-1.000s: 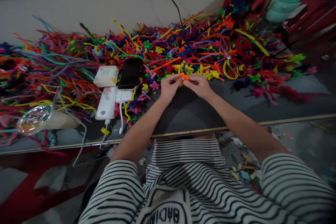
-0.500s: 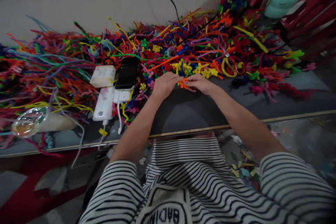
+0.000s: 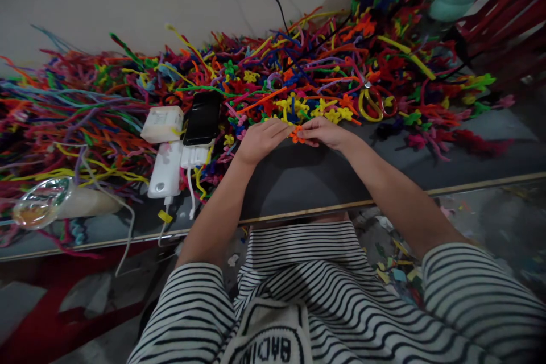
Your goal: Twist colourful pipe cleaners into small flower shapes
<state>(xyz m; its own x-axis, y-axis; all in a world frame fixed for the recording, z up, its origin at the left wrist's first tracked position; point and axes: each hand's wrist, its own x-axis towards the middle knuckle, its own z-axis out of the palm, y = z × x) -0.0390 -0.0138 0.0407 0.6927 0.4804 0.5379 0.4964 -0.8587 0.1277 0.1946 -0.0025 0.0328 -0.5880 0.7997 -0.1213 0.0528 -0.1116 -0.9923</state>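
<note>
Between my two hands is a small orange pipe-cleaner flower (image 3: pixel 297 135), held just above the dark tabletop (image 3: pixel 305 182). My right hand (image 3: pixel 326 132) pinches its right side between thumb and fingers. From the left, my left hand (image 3: pixel 264 139) closes on the flower's other edge; its fingertips are partly hidden behind the hand. Right behind my hands lie yellow pipe-cleaner flowers (image 3: pixel 336 112) in a heap of coloured pipe cleaners (image 3: pixel 273 77).
Scissors with yellow and red handles (image 3: pixel 370 105) rest to the right. At left are a black phone (image 3: pixel 203 118), a white power bank (image 3: pixel 165 170), a white box (image 3: pixel 162 124) and a lidded plastic cup (image 3: pixel 81 202) lying on its side. A wooden edge (image 3: pixel 307 213) runs along the table front.
The view has shifted slightly. Both hands stay together at the orange flower, which has turned a little between the fingers.
</note>
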